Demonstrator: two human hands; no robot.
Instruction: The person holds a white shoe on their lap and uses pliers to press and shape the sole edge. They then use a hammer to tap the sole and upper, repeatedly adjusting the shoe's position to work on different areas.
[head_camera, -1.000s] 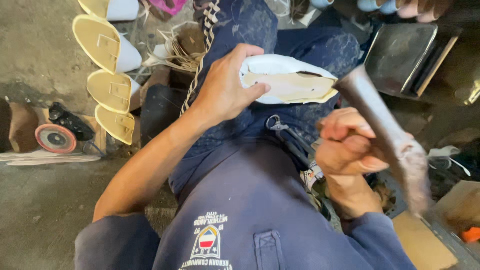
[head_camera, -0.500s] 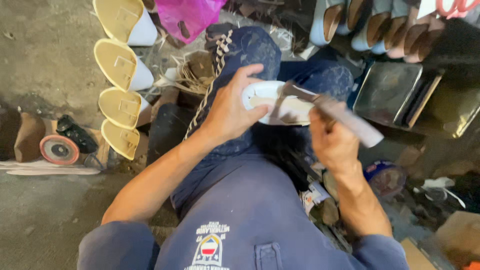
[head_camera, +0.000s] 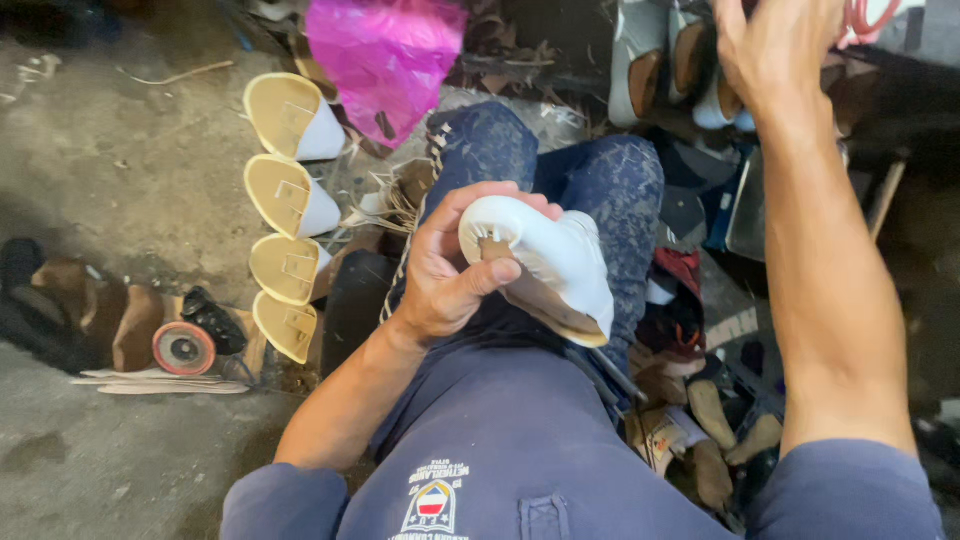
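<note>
**Right hand leaves the shoe**

Our right hand (head_camera: 775, 50) has lifted off, hammer gone from view; its grip we cannot tell. Our left hand (head_camera: 450, 270) clasps the white shoe (head_camera: 550, 265) by its toe end, long axis slanting down-right from that grip, over the knee.

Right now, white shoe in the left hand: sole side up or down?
Sole side up, tilted. The white shoe shows its tan bottom to the camera, gripped at the toe by the left hand.

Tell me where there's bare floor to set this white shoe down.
Bare concrete floor lies left of the row of white shoes, above the grinder, and below it. Right of the knees, around the right hand, shoes and scraps crowd everything.
</note>
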